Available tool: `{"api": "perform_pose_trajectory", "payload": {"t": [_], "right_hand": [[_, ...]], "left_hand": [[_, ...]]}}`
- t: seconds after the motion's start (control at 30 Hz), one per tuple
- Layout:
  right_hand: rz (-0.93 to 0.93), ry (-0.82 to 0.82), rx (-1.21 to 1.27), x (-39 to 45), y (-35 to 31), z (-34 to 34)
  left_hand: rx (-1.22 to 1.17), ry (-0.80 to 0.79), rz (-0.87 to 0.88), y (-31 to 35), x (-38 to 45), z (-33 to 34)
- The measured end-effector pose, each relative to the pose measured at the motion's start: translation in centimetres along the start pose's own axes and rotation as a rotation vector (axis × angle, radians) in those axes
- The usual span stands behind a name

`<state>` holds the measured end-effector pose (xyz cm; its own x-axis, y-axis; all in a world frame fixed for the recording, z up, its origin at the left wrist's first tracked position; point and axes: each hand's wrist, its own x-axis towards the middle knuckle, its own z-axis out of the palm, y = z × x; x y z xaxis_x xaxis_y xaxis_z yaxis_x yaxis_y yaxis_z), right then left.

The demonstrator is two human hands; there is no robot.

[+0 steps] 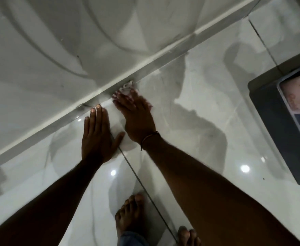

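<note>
Bare feet (129,213) back from skirting (57,119). Right hand (136,119) presses white rag (127,87) flat against skirting, unclenched; left hand (96,137) spread flat nearby. Rag likely soft, light: pinch its bunched edge.

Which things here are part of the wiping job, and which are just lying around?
Job in hand:
- white cloth at the skirting
- right hand pressing the cloth
- left hand flat on the floor tile

Lying about:
- dark box, right edge
- light-framed flat item on it
</note>
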<state>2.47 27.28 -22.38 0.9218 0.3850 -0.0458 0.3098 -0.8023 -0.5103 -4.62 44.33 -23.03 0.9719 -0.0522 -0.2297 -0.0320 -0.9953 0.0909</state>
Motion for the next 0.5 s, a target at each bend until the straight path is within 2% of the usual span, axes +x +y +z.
{"api": "perform_pose_trajectory", "payload": {"t": [0.13, 0.27, 0.4, 0.5], "right_hand": [[-0.055, -0.005, 0.062, -0.1, -0.2, 0.1], [-0.111, -0.056, 0.199, -0.7, 0.7, -3.1], [0.14, 0.089, 0.294, -6.9, 0.0, -10.0], [0.303, 0.251, 0.339, -13.8, 0.4, -16.3]], "left_hand": [[0.01, -0.051, 0.023, -0.3, 0.1, -0.8], [-0.016, -0.097, 0.104, -1.2, -1.2, -3.7], [-0.015, -0.152, 0.204, 1.9, -3.0, -9.7], [0.044, -0.154, 0.36, 6.8, -4.1, -14.4]]}}
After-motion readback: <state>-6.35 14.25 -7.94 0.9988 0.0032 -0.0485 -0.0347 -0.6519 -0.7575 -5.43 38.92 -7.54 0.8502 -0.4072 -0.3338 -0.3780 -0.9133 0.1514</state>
